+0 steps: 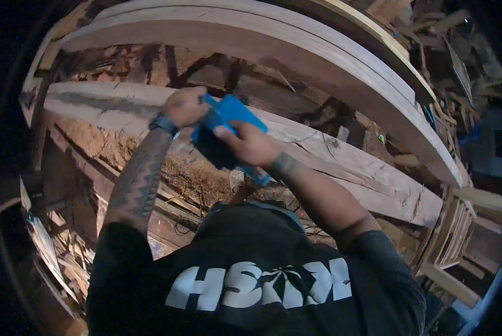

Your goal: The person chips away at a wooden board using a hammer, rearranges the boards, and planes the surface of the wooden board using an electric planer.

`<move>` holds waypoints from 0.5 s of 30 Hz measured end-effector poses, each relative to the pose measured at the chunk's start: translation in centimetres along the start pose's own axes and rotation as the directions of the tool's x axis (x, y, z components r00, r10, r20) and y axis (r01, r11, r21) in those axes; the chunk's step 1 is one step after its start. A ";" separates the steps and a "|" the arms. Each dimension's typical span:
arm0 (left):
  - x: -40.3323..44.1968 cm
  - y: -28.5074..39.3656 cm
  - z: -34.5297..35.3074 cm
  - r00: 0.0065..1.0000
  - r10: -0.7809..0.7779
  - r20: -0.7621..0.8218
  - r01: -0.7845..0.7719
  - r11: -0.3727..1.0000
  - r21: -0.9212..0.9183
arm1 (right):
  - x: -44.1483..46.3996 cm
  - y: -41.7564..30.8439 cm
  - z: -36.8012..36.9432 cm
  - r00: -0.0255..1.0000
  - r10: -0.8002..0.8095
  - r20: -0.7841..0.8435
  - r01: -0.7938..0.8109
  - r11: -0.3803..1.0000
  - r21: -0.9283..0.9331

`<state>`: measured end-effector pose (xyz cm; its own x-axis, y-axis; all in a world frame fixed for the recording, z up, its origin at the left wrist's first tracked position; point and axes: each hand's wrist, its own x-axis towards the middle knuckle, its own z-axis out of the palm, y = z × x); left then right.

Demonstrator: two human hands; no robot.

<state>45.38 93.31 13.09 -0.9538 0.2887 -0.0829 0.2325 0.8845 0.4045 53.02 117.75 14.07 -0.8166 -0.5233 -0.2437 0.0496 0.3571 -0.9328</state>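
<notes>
A blue handheld power tool [240, 110], shaped like an electric planer, is tilted above the near wooden beam [352, 162], its dark side towards me. My right hand [250, 144] is wrapped round it, the thumb lying across the body. My left hand [186, 106] is closed at the tool's left end, blurred, and its exact hold is partly hidden. A dark watch [162, 122] sits on my left wrist. The beam's upper face is pale, with a grey strip along its left part. Whether the tool touches the beam is hidden.
Long thick planks [296, 50] lie side by side beyond the beam. Wood shavings [178, 168] and offcuts cover the ground. A slatted wooden frame [455, 235] stands at the right, and scrap wood [66, 252] lies at the left. My shoe [237, 179] shows below the tool.
</notes>
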 end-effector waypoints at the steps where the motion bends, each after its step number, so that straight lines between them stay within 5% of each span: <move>1: 0.1 -1.4 0.0 0.999 0.019 -0.037 -0.018 1.000 0.024 | 0.7 -0.8 0.3 0.999 -0.031 -0.017 0.031 0.998 -0.050; 3: 0.5 -4.1 0.5 0.992 0.065 -0.112 -0.054 0.993 0.101 | 2.1 -1.0 1.4 0.999 -0.018 0.038 0.018 1.000 -0.006; 6: 1.1 -2.9 -1.3 0.992 -0.070 0.102 0.063 0.996 0.068 | 2.4 0.4 2.3 0.998 -0.053 -0.036 0.051 0.998 -0.042; 8: 0.9 -1.7 0.5 0.997 -0.042 0.066 0.037 0.997 0.064 | 0.9 0.3 1.5 0.998 -0.040 -0.043 0.034 0.990 -0.136; 12: 0.0 4.9 5.5 0.981 0.185 -0.053 -0.188 0.980 -0.061 | -8.0 2.1 -3.6 0.996 -0.017 -0.089 0.006 0.992 -0.123; 15: 0.7 15.0 8.3 0.955 0.253 0.159 -0.239 0.966 -0.098 | -16.7 4.9 -7.6 0.979 0.133 -0.153 -0.149 0.984 -0.097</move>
<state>49.79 109.77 11.57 -0.8216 0.5570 -0.1214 0.4340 0.7493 0.5002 62.57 134.10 15.55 -0.8810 -0.3466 -0.3221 0.1144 0.5045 -0.8558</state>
